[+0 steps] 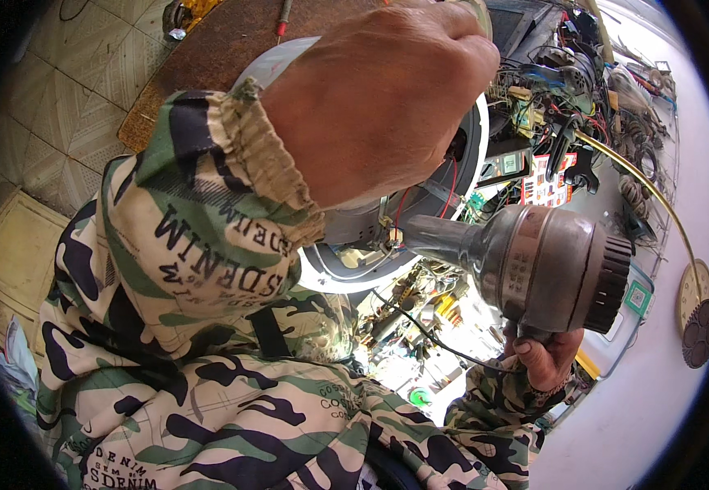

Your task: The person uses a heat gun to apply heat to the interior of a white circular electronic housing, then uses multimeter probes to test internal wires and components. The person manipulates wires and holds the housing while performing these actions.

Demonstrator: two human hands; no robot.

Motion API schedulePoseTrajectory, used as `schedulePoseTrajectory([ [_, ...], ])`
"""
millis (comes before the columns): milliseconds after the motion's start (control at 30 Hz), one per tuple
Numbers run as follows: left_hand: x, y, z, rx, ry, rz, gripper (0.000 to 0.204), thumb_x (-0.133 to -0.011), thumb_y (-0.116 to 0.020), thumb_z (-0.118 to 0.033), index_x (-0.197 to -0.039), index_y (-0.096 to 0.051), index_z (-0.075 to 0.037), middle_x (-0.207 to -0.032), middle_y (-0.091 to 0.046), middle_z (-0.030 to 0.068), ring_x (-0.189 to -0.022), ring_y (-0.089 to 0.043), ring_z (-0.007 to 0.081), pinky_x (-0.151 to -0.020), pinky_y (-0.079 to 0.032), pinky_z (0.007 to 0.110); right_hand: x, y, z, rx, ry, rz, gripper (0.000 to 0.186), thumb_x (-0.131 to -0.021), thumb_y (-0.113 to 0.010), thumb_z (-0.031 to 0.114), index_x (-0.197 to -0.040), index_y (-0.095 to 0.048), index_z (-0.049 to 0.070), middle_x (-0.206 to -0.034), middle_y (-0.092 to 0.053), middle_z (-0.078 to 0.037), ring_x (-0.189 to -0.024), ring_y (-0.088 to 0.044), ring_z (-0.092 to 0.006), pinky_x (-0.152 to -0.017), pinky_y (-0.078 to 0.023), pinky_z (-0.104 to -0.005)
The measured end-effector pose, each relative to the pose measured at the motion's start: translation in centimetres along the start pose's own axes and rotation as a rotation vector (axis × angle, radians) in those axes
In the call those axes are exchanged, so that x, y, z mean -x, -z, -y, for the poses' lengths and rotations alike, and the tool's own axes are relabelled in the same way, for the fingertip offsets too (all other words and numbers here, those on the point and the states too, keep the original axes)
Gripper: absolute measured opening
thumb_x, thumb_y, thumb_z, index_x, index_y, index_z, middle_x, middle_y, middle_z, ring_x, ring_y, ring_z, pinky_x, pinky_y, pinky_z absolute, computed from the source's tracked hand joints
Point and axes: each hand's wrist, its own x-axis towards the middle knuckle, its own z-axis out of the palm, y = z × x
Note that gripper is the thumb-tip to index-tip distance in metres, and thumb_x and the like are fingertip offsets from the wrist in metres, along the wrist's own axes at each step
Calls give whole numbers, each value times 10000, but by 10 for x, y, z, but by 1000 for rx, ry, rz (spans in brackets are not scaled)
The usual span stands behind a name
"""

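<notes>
My left hand (pixel 379 102) is raised close to the camera, its back toward me. The fingers curl away at the top, and what they hold is hidden. Below it sits a round appliance housing with a white rim (pixel 483 135), mostly covered by my hand and sleeve. Red wires (pixel 454 184) and small parts show inside it. Lower right, my right hand (pixel 548 359) grips the handle of a grey hair dryer (pixel 534 261). Its narrowed nozzle (pixel 436 238) points left into the open housing. A black cord (pixel 428 333) runs near my right wrist.
Electronic parts and wires (pixel 571 82) crowd the bench, with a multimeter (pixel 508 166) among them. A yellow gooseneck (pixel 644 175) arches at the right over a clear box (pixel 628 318). A brown board (pixel 199 61) carries a red-tipped tool (pixel 282 26). Tiled floor (pixel 77 90) lies left.
</notes>
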Motion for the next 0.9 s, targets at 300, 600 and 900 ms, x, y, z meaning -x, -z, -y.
schedulePoseTrajectory([
  [300, -1, 12, 0, 7, -14, 54, 214, -951, -551, 28, -1116, -686, 52, -1215, -689, 210, -1105, -703, 336, -931, -569, 385, -2, -4, 0, -60, -30, -26, 533, -869, -859, 310, -1114, -637, -108, -840, -707, -158, -602, -654, -169, -525, -517, -276],
  [600, -3, 23, 1, 14, -10, 102, 217, -962, -545, 27, -1126, -685, 49, -1233, -687, 209, -1119, -700, 334, -942, -564, 384, -2, 5, -8, -43, -37, 2, 505, -870, -860, 290, -1093, -650, -110, -844, -715, -159, -631, -672, -175, -554, -537, -284],
  [900, -3, 27, 1, 5, -8, 133, 220, -973, -538, 26, -1137, -684, 46, -1251, -684, 209, -1133, -698, 332, -954, -559, 383, -14, 9, 2, -61, -75, 63, 539, -877, -863, 318, -1116, -635, -108, -845, -714, -166, -630, -675, -173, -549, -545, -284],
])
